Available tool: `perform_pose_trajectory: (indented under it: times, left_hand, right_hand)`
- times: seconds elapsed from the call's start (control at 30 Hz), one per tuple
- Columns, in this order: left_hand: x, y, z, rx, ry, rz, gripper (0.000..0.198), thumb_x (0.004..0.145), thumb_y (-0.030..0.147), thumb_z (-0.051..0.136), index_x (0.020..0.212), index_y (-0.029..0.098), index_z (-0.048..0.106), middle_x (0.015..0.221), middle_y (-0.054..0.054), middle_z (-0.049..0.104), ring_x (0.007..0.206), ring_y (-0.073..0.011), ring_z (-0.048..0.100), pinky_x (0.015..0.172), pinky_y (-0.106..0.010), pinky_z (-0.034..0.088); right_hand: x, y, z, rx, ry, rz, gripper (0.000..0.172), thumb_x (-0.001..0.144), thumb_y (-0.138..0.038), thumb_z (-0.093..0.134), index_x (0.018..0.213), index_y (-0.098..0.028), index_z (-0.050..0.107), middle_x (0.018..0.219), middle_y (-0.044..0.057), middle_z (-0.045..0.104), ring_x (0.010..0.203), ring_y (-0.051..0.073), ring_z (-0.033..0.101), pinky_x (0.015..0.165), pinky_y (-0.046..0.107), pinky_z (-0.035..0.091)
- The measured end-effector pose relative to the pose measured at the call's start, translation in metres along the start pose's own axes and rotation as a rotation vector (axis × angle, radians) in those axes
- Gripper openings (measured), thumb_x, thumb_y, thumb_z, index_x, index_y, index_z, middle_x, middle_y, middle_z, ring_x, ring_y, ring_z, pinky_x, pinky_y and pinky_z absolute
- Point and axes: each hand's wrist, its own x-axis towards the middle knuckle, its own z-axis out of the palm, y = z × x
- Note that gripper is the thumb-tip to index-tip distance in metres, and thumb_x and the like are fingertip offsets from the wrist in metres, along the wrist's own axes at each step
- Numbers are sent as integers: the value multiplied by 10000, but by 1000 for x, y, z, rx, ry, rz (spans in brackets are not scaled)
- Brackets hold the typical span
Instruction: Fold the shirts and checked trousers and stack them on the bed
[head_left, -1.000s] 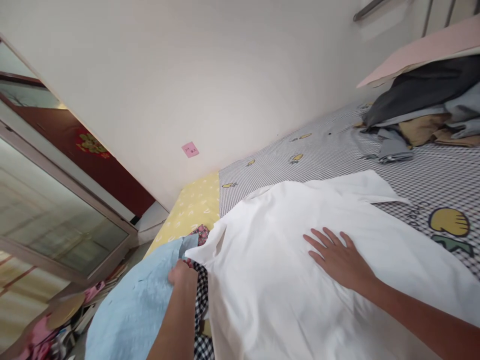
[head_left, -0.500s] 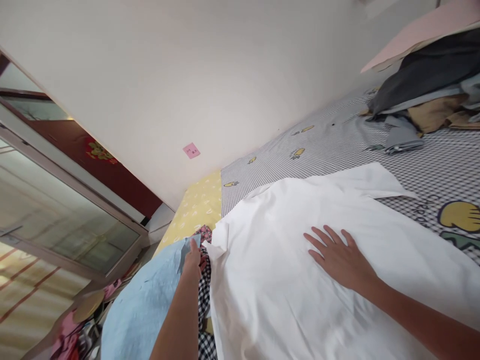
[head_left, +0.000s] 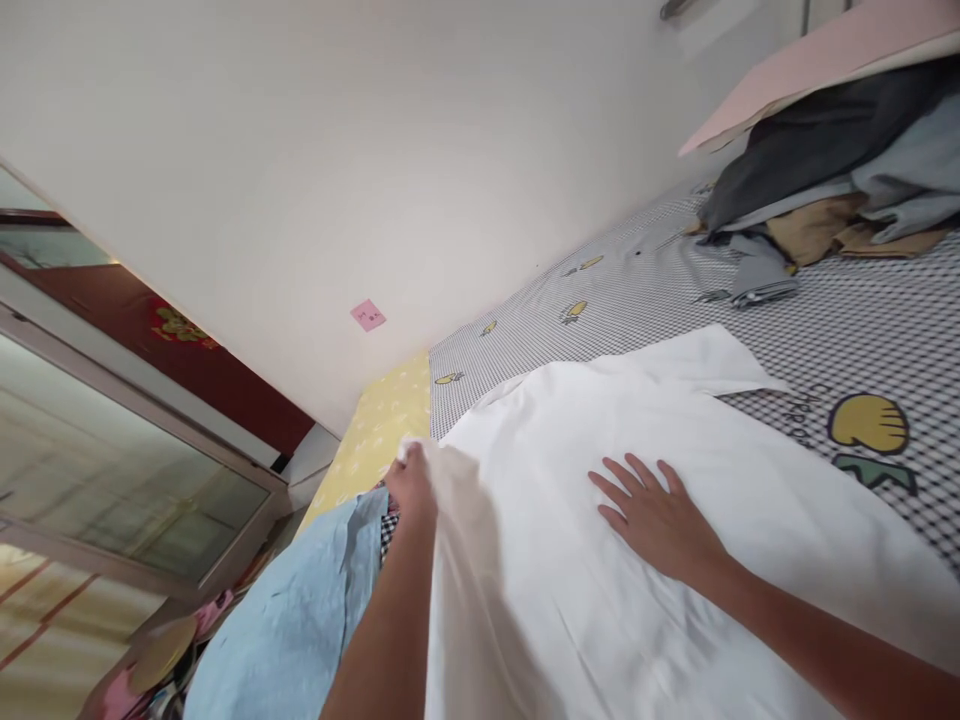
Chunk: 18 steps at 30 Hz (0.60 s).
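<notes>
A white shirt [head_left: 675,440] lies spread over the bed. My right hand [head_left: 660,520] rests flat on its middle, fingers stretched out and slightly apart. My left hand [head_left: 412,480] is closed on the shirt's left edge and holds that edge lifted off the bed, so a fold of white cloth hangs beside my forearm. Under and left of that hand lie a light blue garment [head_left: 285,620] and a black-and-white checked cloth [head_left: 388,535].
The bed has a grey checked sheet [head_left: 840,330] with yellow cartoon prints and a yellow sheet [head_left: 382,420] at its left end. A pile of dark, grey and tan clothes [head_left: 832,190] lies at the far right. A white wall runs behind; a glass door and floor clutter are at left.
My left hand left the light blue garment, moved up and right, and took hold of the white shirt's left edge, lifting it. My right hand stayed flat on the shirt.
</notes>
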Motion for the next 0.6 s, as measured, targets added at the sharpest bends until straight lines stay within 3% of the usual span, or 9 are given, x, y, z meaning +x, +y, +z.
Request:
perform_pose_trajectory:
  times: [0.07, 0.13, 0.17, 0.23, 0.27, 0.37, 0.47, 0.53, 0.6]
  left_hand:
    - [-24, 15, 19, 45, -143, 174, 272, 967, 380, 562, 965, 156, 716, 1063, -102, 748, 1053, -248, 688, 938, -450, 565]
    - [-59, 21, 39, 109, -309, 364, 129, 887, 225, 634, 918, 213, 759, 1337, -105, 699, 1363, -294, 542, 1187, -517, 382]
    - [-78, 20, 48, 141, -403, 446, 172, 827, 153, 672, 913, 257, 777, 1460, -61, 635, 1464, -298, 443, 1256, -532, 267]
    - [-117, 13, 65, 217, -596, 565, 462, 737, 81, 718, 1106, 355, 770, 1571, -6, 536, 1532, -302, 350, 1293, -575, 134]
    - [-135, 9, 71, 383, -725, 649, 568, 805, 118, 661, 1309, 377, 675, 1661, -20, 403, 1576, -312, 251, 1282, -632, 103]
    - [-177, -1, 79, 692, -929, 602, 641, 916, 133, 451, 1532, 312, 460, 1722, -99, 240, 1598, -339, 160, 1247, -706, 138]
    - [-205, 0, 60, 609, -1047, 512, 638, 927, 191, 446, 1560, 259, 412, 1681, -137, 343, 1575, -348, 240, 1247, -693, 185]
    - [-221, -2, 32, 421, -1154, 516, 617, 917, 262, 514, 1530, 289, 460, 1622, -101, 458, 1540, -324, 327, 1261, -658, 202]
    - [-235, -10, -5, 197, -1238, 479, 483, 922, 321, 543, 1400, 343, 609, 1523, -48, 582, 1462, -280, 454, 1258, -588, 278]
  right_hand:
    - [0, -1, -2, 21, 4, 7, 465, 1015, -346, 402, 1410, -313, 644, 1505, 56, 593, 1416, 365, 472, 1164, 644, 313]
    - [1, -2, -5, 45, 4, 25, 449, 1009, -349, 431, 1397, -315, 654, 1504, 55, 595, 1416, 359, 476, 1177, 632, 302]
    - [1, -3, -6, 53, 2, 34, 444, 1004, -348, 443, 1392, -314, 657, 1502, 57, 596, 1415, 357, 479, 1182, 630, 297]
    - [3, -4, -9, 50, -13, 41, 446, 994, -349, 458, 1390, -311, 659, 1495, 70, 601, 1410, 358, 485, 1184, 631, 295]
    - [3, -4, -10, 43, -27, 40, 453, 989, -350, 459, 1395, -310, 655, 1494, 75, 602, 1409, 359, 487, 1181, 634, 298]
    - [5, -3, -13, 31, -69, 31, 470, 987, -357, 442, 1409, -316, 643, 1491, 76, 604, 1411, 360, 487, 1171, 640, 311]
    - [5, -1, -14, 22, -83, 21, 474, 991, -345, 425, 1416, -323, 635, 1501, 66, 596, 1428, 353, 471, 1172, 634, 306]
    - [4, 0, -15, 10, -106, 20, 477, 1001, -355, 412, 1430, -328, 620, 1518, 57, 581, 1439, 348, 459, 1175, 627, 299]
    - [4, 1, -15, -6, -154, 28, 490, 1014, -386, 387, 1451, -325, 599, 1540, 54, 559, 1447, 347, 449, 1179, 626, 290]
